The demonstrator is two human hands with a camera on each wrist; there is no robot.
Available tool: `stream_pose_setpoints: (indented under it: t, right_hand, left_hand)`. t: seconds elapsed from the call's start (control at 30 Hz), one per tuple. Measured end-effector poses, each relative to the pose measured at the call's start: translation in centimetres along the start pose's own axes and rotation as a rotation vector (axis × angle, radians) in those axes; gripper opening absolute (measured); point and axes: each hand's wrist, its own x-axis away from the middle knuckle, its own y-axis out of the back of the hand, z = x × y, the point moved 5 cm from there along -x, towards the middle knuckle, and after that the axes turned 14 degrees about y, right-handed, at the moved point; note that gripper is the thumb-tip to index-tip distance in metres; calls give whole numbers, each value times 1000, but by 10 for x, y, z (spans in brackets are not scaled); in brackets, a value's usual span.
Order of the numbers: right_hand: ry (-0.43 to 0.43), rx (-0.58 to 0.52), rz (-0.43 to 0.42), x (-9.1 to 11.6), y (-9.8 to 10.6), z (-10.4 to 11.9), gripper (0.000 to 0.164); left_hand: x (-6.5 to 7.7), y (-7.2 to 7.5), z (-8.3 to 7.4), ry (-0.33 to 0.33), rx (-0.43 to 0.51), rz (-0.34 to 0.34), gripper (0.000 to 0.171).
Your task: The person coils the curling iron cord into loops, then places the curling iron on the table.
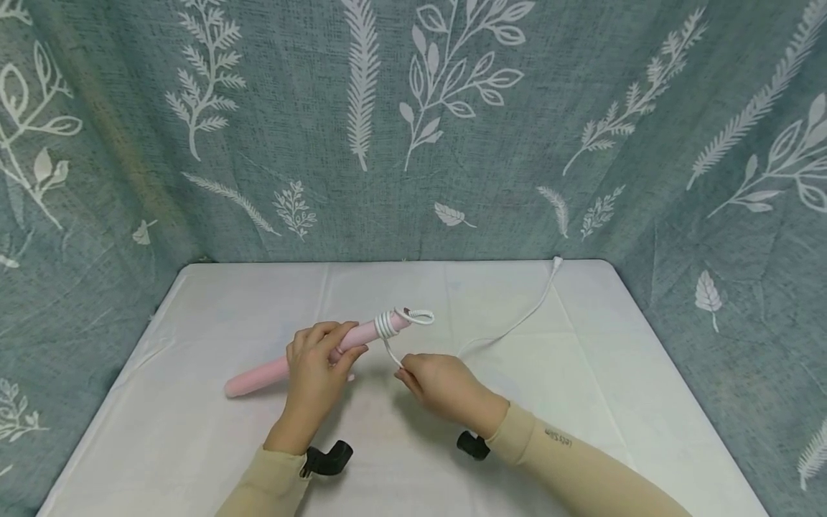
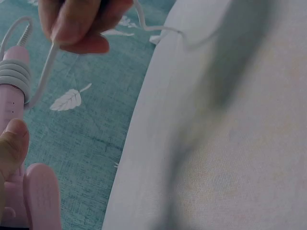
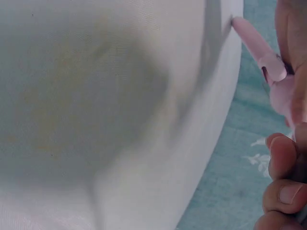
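A pink curling iron (image 1: pixel 258 378) slants above the white table, its barrel end low at the left and its handle end raised to the right. My left hand (image 1: pixel 316 362) grips it around the middle, thumb on the handle near the clamp lever (image 2: pixel 43 196). Several turns of the white power cord (image 1: pixel 385 325) are wound round the handle end, with a loop standing out past the tip. Just right of the handle, my right hand (image 1: pixel 446 384) pinches the cord between thumb and fingers. In the right wrist view the curling iron is partly hidden behind the hands.
The cord's free length trails over the white table (image 1: pixel 194 309) to its plug (image 1: pixel 558 261) at the back right edge. Patterned teal curtains (image 1: pixel 400 201) hang along the back and both sides. Dark wrist camera mounts (image 1: pixel 329 458) sit on both wrists.
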Motion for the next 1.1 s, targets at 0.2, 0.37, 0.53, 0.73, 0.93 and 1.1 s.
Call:
stream_pose_setpoints:
  t: [0.2,0.37,0.53,0.73,0.93,1.1]
  right_hand:
    - [51,17,-1,2,7,10,25]
    - [116,55,-51,3,13,17,24]
    - [141,83,-61,3,19,21,24]
    - [155,108,-66,1,25,19,24]
    - [164,117,-88,-6,33,19,22]
    - [173,137,-83,-12,33,19,21]
  left_hand:
    - [-4,-2,5,48,-13,9,37]
    - [-8,-3,11,66,-37,12,37]
    - [-8,-7,15,65,-62,38,39]
    - [-6,-12,16,54,-92,66,40]
    - [-2,-15,17,31,-135,78,39]
    - [3,-21,17,25,-187,149,37]
